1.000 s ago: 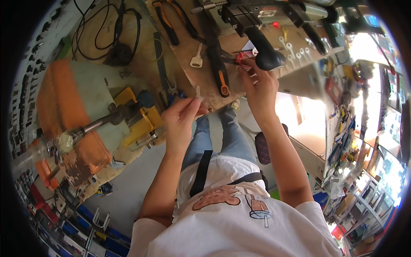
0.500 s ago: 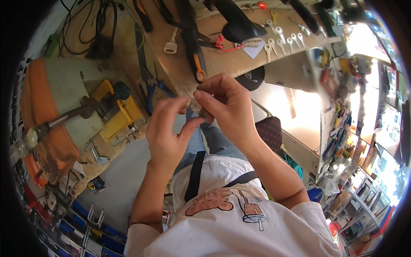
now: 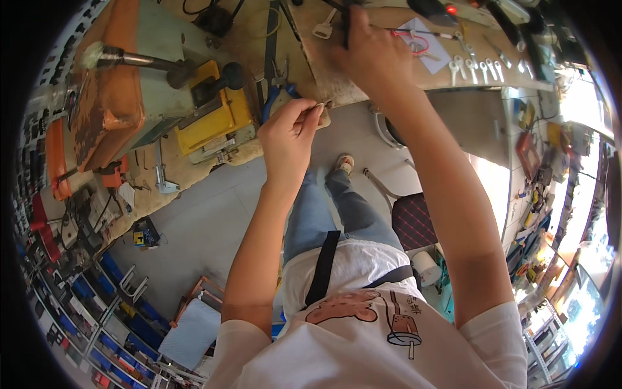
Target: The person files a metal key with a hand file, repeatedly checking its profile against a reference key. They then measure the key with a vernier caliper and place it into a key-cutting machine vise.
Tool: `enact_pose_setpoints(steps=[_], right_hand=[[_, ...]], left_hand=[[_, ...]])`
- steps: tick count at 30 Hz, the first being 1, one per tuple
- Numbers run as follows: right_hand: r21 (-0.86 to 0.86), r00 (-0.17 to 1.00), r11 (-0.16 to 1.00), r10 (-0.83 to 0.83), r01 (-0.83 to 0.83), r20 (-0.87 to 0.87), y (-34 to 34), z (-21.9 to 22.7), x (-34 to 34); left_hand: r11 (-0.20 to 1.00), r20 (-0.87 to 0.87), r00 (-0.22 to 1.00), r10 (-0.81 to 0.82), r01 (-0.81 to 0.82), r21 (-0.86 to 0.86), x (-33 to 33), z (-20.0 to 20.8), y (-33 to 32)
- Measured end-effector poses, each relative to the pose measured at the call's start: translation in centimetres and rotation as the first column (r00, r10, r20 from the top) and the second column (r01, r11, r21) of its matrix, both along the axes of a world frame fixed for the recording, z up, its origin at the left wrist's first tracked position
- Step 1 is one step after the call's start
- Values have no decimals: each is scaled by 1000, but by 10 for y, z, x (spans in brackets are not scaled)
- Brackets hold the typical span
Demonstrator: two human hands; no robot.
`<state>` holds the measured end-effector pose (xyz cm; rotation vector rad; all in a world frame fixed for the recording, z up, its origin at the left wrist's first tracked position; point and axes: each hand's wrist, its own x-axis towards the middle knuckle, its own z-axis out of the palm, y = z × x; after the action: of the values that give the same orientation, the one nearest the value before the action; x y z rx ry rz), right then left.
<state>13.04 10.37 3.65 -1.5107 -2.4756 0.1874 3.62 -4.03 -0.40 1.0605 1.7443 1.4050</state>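
My left hand (image 3: 289, 135) is closed in a pinch by the bench's front edge. A small key-like metal piece (image 3: 322, 106) shows at its fingertips, mostly hidden. My right hand (image 3: 379, 61) reaches over the wooden bench (image 3: 350, 92), blurred by motion. Its fingers are at a dark handle, and I cannot tell whether they grip it. Just left of them lies a loose key (image 3: 324, 26). To the right, a red cord loop (image 3: 421, 47) rests on a white paper (image 3: 433, 61). Several key blanks (image 3: 472, 68) stand in a row beyond it.
Blue-handled pliers (image 3: 278, 91) lie left of my left hand. A machine with a yellow vise block (image 3: 214, 123) and black knob (image 3: 231, 76) occupies the left bench, with a caliper (image 3: 163, 172) nearby. A dark red stool seat (image 3: 414, 220) stands below at right.
My right hand has parted from my left and moved up and away over the bench. My left hand has closed into a pinch. The view has shifted, showing more floor.
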Motion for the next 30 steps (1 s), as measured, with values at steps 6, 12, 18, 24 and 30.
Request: enact_pose_setpoints(steps=[6, 12, 18, 24, 30], right_hand=[[-404, 832, 915, -209, -20, -514, -85, 13, 52], [-564, 687, 824, -434, 43, -583, -187, 0, 90], [-291, 899, 947, -239, 133, -367, -195, -20, 62], [-189, 915, 966, -234, 178, -329, -195, -28, 58], [-163, 954, 977, -175, 138, -242, -197, -21, 65]], left_hand=[[984, -271, 960, -70, 111, 138, -9, -17, 4], [930, -497, 866, -57, 227, 289, -16, -23, 9], [891, -498, 858, -124, 317, 325, -24, -26, 14], [908, -388, 895, -218, 332, 255, -25, -35, 17], [859, -702, 681, -210, 471, 200, -31, -31, 20]])
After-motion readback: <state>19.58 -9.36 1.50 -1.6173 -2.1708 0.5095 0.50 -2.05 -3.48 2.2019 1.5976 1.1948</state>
